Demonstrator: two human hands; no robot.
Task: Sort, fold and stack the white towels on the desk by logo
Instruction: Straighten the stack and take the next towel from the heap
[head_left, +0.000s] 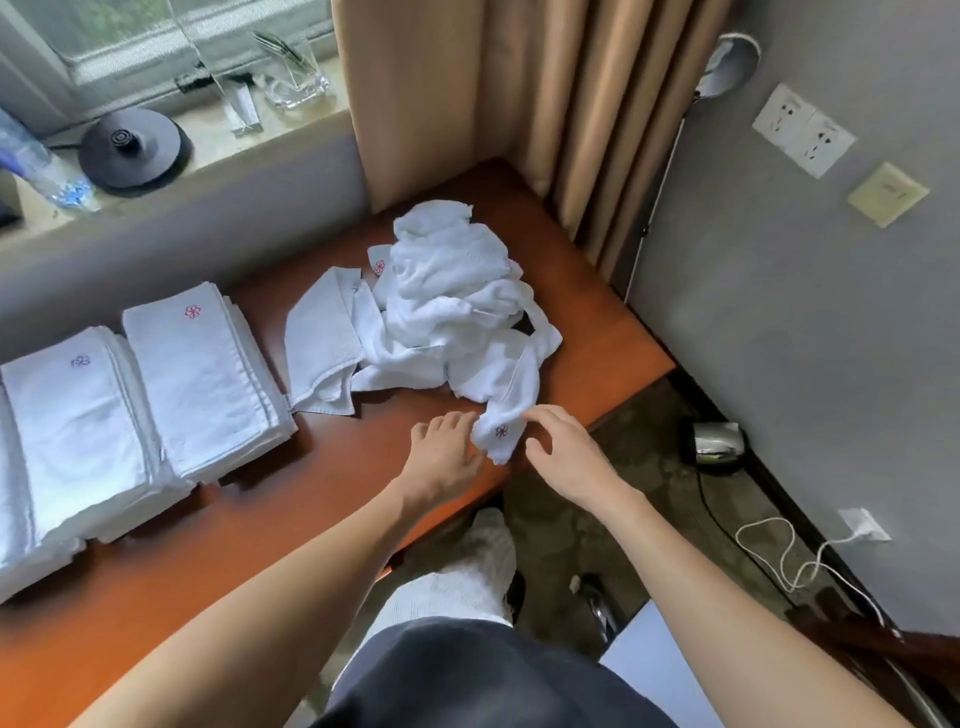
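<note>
**Picking a red-logo towel**

Near bench (322, 499) edge: left grip (447, 452) and right grip (566, 452) both wide, fingers relaxed, flanking the towel corner (501, 434), holding nothing yet. Seemingly choosing one to fold. Next: pinch that corner, draw it free of the loose heap (447, 301) beyond. Far left: red-logo stack (202, 379), blue-logo stack (78, 431).

No words — just flower logos (192, 311) on towels (208, 395).

Left forearm (291, 587) and right forearm (691, 587): bare from wrist to frame edge. Left hand (447, 452) and right hand (566, 452): uncovered. Dark, smooth garment (483, 675) over the lap. White textured covering (478, 566) on lower leg and foot; sock or slipper not determinable.
</note>
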